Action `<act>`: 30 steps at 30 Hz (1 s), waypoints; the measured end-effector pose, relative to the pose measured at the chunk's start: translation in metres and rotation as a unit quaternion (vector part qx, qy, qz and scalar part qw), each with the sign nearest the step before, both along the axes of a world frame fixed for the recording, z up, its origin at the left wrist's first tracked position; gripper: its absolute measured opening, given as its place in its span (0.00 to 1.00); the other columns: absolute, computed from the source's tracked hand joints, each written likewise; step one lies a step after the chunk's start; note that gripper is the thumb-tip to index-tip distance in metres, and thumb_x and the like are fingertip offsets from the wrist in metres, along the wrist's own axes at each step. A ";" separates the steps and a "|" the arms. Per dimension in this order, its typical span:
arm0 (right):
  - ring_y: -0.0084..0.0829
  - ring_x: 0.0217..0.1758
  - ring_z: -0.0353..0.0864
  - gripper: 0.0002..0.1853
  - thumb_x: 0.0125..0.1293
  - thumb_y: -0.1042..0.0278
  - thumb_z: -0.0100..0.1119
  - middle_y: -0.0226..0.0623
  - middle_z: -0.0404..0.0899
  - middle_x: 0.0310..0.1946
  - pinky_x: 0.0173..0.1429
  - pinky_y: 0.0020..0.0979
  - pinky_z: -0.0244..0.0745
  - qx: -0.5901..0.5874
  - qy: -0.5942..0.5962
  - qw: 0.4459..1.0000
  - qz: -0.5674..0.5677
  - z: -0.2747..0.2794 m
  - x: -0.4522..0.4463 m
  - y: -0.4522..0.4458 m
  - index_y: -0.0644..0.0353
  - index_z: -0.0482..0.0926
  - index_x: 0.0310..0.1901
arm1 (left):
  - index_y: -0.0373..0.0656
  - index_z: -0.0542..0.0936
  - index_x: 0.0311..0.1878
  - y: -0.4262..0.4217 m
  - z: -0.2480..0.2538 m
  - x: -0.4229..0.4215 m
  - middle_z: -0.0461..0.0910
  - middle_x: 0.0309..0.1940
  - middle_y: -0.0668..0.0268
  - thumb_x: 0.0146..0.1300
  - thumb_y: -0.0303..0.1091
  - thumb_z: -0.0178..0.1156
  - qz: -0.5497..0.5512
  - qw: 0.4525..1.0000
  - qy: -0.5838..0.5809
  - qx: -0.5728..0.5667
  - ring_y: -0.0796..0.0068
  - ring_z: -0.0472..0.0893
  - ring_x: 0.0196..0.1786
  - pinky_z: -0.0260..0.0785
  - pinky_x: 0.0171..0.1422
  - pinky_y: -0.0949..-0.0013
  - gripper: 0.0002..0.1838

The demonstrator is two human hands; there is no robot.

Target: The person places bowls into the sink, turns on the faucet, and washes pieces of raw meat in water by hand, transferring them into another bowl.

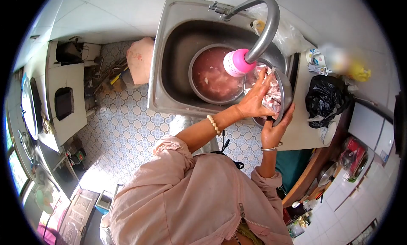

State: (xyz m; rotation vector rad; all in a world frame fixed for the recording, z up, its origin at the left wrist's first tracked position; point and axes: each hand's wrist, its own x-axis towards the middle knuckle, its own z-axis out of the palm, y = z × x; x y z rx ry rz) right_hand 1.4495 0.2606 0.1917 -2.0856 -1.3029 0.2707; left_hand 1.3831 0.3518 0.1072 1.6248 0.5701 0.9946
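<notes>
A metal bowl [288, 89] with pieces of raw meat [273, 97] tilts leftward over the right side of the sink. Around its near right side, my right hand [275, 130] grips the bowl. My left hand [254, 100], a beaded bracelet on its wrist, rests on the meat with its fingers spread. Left of the bowl, a round metal basin [192, 80] stands in the sink, holding reddish water [214, 75]. Just above the bowl hangs the pink faucet head [238, 63]. Part of the meat is hidden under my left hand.
The steel sink [159, 92] has a curved grey faucet [273, 22] arching over it. A black plastic bag [325, 99] and a white bowl [327, 134] are on the counter [302, 130] to the right. Clear plastic bags [290, 35] lie behind the sink. Patterned tiles [123, 113] cover the floor.
</notes>
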 end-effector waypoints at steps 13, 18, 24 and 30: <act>0.58 0.66 0.49 0.42 0.41 0.84 0.42 0.62 0.51 0.61 0.69 0.45 0.42 -0.001 0.002 1.000 -0.002 -0.001 -0.001 -0.002 0.69 0.47 0.65 | 0.38 0.39 0.69 -0.002 -0.002 0.000 0.33 0.67 0.38 0.36 0.58 0.70 -0.006 1.000 -0.003 0.001 0.40 0.33 0.70 0.34 0.71 0.51 0.65; 0.58 0.65 0.50 0.42 0.42 0.84 0.42 0.61 0.51 0.61 0.69 0.45 0.43 -0.002 -0.010 1.000 0.005 0.000 -0.002 -0.002 0.68 0.47 0.66 | 0.38 0.39 0.69 -0.002 -0.005 0.002 0.32 0.67 0.37 0.35 0.58 0.70 -0.002 1.000 -0.012 -0.006 0.38 0.34 0.70 0.35 0.71 0.51 0.66; 0.57 0.65 0.51 0.41 0.44 0.84 0.44 0.61 0.52 0.61 0.68 0.44 0.44 -0.010 -0.005 1.000 -0.001 -0.001 -0.001 0.000 0.67 0.47 0.66 | 0.38 0.39 0.69 0.000 -0.003 0.000 0.32 0.67 0.36 0.36 0.56 0.70 0.001 1.000 -0.001 0.003 0.38 0.34 0.70 0.36 0.71 0.51 0.65; 0.40 0.55 0.67 0.41 0.41 0.85 0.45 0.47 0.65 0.54 0.60 0.37 0.60 0.053 0.153 0.986 -0.051 -0.053 0.028 -0.019 0.66 0.52 0.64 | 0.55 0.46 0.69 0.009 0.030 0.000 0.47 0.64 0.38 0.33 0.54 0.71 -0.033 0.972 0.232 0.016 0.33 0.56 0.63 0.53 0.63 0.44 0.60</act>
